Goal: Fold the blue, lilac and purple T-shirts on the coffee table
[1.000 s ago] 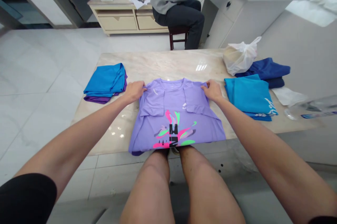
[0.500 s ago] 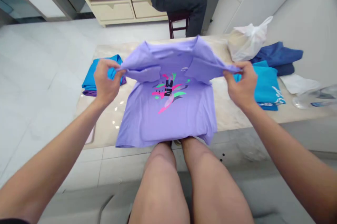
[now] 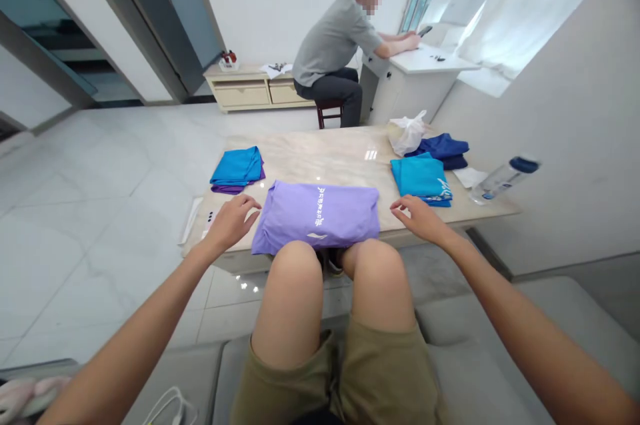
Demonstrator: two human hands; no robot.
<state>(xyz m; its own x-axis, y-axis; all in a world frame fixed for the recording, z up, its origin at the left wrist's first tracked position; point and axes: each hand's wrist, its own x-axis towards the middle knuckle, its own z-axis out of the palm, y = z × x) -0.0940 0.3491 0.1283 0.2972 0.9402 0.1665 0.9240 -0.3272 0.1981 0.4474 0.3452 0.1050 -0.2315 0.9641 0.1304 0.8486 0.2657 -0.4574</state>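
Note:
A purple shirt (image 3: 345,212) lies folded into a wide rectangle at the near edge of the marble table (image 3: 310,152), white lettering facing up, just beyond the knees. Beside its left end is my left hand (image 3: 235,220), fingers apart and bent, holding nothing. My right hand (image 3: 417,217) hovers off the shirt's right end, also holding nothing, its fingers loosely spread. Folded blue cloth (image 3: 236,166) sits on purple cloth at the table's left. Another folded blue shirt (image 3: 417,176) with white print lies beyond my right hand.
At the table's right stand a plastic bag (image 3: 407,135), dark blue clothes (image 3: 443,148), white paper (image 3: 470,176) and a clear bottle (image 3: 503,180). A phone (image 3: 210,220) lies near the left edge. A person (image 3: 333,45) sits at a white desk (image 3: 430,60) behind.
The purple shirt was held up and spread by both hands; now it lies folded on the table, released. Both hands have opened and come lower. The view has tilted up, showing the seated person and desk.

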